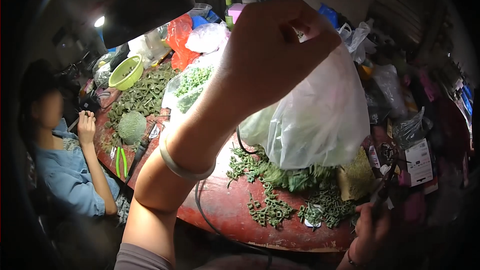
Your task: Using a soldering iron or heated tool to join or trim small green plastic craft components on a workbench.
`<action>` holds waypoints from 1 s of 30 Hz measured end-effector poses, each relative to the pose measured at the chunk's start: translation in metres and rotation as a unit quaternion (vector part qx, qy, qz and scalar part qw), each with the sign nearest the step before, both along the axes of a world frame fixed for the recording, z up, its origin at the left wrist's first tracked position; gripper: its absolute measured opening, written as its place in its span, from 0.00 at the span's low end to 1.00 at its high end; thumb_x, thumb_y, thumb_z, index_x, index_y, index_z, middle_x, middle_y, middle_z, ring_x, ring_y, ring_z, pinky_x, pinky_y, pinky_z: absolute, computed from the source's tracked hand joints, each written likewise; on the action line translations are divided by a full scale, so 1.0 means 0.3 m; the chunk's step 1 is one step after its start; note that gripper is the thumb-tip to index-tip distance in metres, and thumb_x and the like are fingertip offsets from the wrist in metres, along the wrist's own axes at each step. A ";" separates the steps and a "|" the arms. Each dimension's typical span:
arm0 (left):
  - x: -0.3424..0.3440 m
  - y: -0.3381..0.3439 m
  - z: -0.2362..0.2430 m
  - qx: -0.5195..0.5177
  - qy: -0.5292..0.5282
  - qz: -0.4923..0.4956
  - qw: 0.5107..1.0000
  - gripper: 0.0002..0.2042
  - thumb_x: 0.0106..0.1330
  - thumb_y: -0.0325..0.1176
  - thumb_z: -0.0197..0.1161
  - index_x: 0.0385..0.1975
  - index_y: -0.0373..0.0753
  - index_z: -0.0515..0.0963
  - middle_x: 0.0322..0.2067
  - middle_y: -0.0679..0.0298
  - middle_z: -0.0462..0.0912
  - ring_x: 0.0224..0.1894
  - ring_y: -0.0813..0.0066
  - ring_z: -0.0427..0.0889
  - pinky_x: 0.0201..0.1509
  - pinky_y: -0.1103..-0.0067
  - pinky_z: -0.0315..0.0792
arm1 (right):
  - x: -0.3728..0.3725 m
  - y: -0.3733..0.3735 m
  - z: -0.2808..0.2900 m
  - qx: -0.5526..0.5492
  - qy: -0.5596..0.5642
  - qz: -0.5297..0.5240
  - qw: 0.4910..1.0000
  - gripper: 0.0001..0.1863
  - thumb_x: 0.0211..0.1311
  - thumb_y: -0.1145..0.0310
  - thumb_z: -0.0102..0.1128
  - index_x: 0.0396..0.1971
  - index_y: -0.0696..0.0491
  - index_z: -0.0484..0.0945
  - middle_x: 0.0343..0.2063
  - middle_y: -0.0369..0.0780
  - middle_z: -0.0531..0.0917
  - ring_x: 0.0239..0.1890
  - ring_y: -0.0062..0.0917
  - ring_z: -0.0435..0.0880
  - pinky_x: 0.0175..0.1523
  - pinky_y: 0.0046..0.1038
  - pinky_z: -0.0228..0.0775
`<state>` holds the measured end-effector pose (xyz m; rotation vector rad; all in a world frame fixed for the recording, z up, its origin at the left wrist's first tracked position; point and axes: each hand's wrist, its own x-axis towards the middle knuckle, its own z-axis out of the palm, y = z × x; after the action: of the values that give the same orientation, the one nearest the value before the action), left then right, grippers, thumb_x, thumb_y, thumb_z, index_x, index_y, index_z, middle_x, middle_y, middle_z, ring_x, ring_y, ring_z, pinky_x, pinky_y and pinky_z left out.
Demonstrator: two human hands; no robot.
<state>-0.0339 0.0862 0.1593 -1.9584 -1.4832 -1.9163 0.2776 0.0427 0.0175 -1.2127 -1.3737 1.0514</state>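
Observation:
My left hand is raised high over the table, fingers closed in a pinch; what they hold is hidden. A large translucent plastic bag with something pale green inside sits right below and behind the fingertips; I cannot tell if they grip its top. Under the bag's lower edge lie dark green plastic leaf-like pieces and small green square-ended parts. My right hand, at the lower right by the table's edge, is closed around a dark-handled tool resembling a soldering iron, partly in shadow.
A co-worker in a blue shirt sits at the left, hands raised. Near them are green-handled pliers, a green ball, heaped green parts and a basin. A lamp hangs overhead. A black cable crosses the red table.

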 end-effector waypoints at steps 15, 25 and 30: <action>-0.047 -0.083 0.068 -0.126 -0.183 -0.110 0.969 0.07 0.61 0.34 0.66 0.33 0.38 0.81 0.19 0.77 0.70 0.17 0.92 0.56 0.19 0.87 0.48 | 0.006 0.013 0.016 0.012 0.015 -0.004 1.000 0.04 0.64 0.71 0.59 0.33 0.55 0.75 0.19 0.27 0.71 0.14 0.06 0.57 0.19 0.15 0.44; -0.054 -0.127 0.097 -0.094 -0.155 -0.100 0.978 0.05 0.58 0.33 0.69 0.30 0.41 0.81 0.20 0.78 0.73 0.19 0.94 0.60 0.20 0.90 0.52 | 0.009 0.002 0.020 0.037 0.009 -0.031 0.999 0.08 0.65 0.67 0.61 0.31 0.56 0.79 0.16 0.25 0.66 0.16 0.08 0.58 0.21 0.16 0.47; -0.014 -0.132 0.124 -0.144 -0.089 -0.044 0.985 0.05 0.58 0.27 0.68 0.31 0.34 0.80 0.29 0.65 0.83 0.33 0.81 0.80 0.41 0.81 0.75 | 0.023 0.011 0.009 0.038 -0.025 -0.053 0.998 0.08 0.65 0.67 0.61 0.33 0.57 0.80 0.17 0.26 0.70 0.17 0.09 0.61 0.22 0.16 0.50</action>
<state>-0.0381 0.0467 0.1965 -2.0404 -1.8452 -2.0606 0.2845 0.0459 0.0203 -1.2493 -1.3600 0.8922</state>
